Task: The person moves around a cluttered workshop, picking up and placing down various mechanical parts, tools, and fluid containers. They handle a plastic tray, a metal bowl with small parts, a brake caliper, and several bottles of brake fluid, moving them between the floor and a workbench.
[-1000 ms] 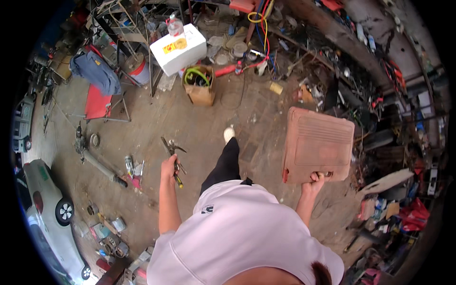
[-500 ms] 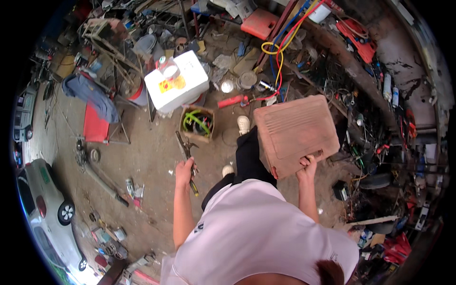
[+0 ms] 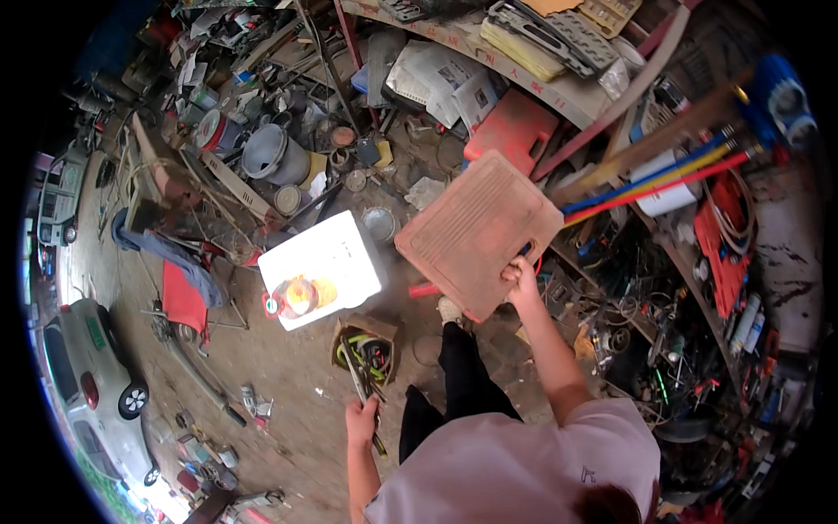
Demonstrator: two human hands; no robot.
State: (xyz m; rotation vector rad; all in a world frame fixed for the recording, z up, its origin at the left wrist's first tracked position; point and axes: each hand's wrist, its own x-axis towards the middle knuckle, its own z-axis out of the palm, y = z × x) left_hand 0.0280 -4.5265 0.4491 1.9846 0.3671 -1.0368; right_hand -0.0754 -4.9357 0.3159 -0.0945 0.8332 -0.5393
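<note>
Cardboard box (image 3: pixel 375 324) holds green tubing (image 3: pixel 378 374), partly hidden by tools (image 3: pixel 354 371) the left hand (image 3: pixel 361 421) grips. Right hand (image 3: pixel 521 278) grasps a brown case (image 3: pixel 480 236), insides hidden.

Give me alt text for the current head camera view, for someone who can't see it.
A person's right hand grips a flat reddish-brown case by its handle, while the left hand holds metal hand tools. Nearby are a white box and an open cardboard box, amid clutter.

Brown, littered floor (image 3: pixel 284 371), cluttered bench (image 3: pixel 519 74) with pale front edge, red folding chair (image 3: pixel 183 299), stained grey wall (image 3: pixel 790 262) at right, bright daylight (image 3: pixel 166 496) at lower left.
</note>
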